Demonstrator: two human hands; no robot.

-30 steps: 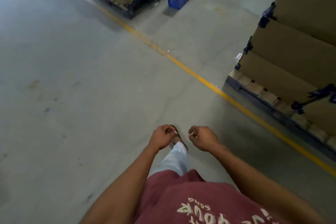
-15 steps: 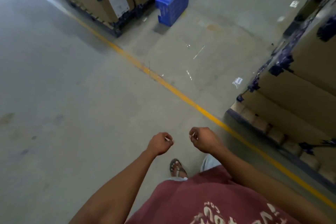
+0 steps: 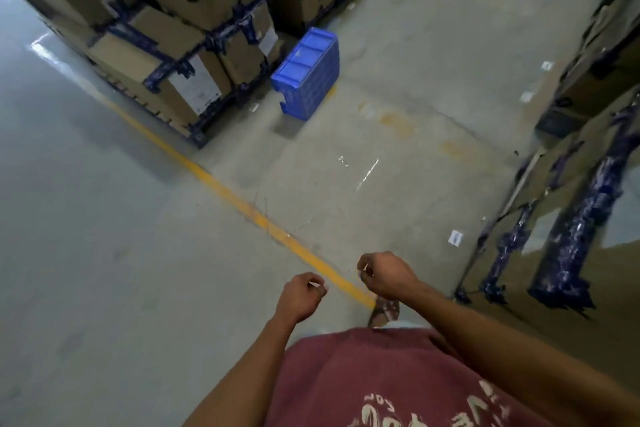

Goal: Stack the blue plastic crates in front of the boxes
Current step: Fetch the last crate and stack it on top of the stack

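crate: blue crate (image 3: 306, 73) on floor (image 3: 104, 253), just beside taped boxes (image 3: 180, 55), far ahead of hands
left hand (image 3: 300, 295): fingers curled, holding nothing
right hand (image 3: 386, 274): fingers curled, holding nothing

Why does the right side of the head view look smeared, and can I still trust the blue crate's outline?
Head view: the wrapped boxes at the right edge are streaked by motion blur; the blue crate is soft but its ribbed top and walls read clearly; glare flecks dot the floor; wide-angle bend tilts the left boxes; both hands, left and right, are fairly sharp.
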